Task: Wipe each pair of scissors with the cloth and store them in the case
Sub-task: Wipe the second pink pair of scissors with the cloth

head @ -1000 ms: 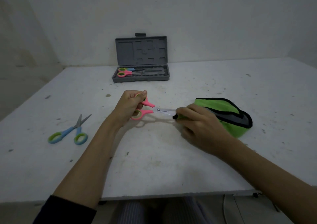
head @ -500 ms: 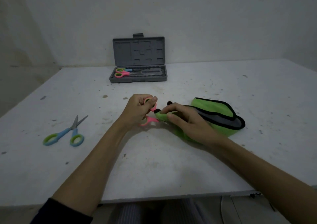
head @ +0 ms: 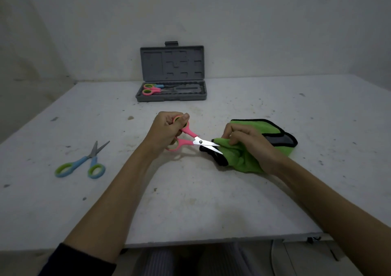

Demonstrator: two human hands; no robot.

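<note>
Three pairs of scissors: one in the person's hands, one loose on the table, one already in the case.
Left hand (head: 167,130): curled tight round the handles of the pink-handled scissors with short steel blades (head: 190,139), thumb laid over the upper loop, holding them just above the table at mid-table.
Pink-handled scissors: blades slightly parted and pointing to the person's right, their tips running into the cloth.
Right hand (head: 251,146): fingers bunched on the bright green microfibre cloth with black edging and a grey panel (head: 273,136), pinching a fold of it round the blade tips.
Green cloth: partly gathered under that hand, the rest lying flat on the table beyond it; a black-edged corner hangs below the blades.
Blue scissors: the blue-handled scissors with green-lined loops (head: 81,162) lie flat on the left part of the table, well apart from both hands, blades a little open and pointing away.
Case: the grey moulded plastic case (head: 171,81) stands open at the far edge against the wall, lid upright.
Inside the case: the stored pink-and-green-handled scissors (head: 151,89) lie at the left end of the tray, blades toward the right.
Table: the white, speckled table (head: 190,208) carries everything.
</note>
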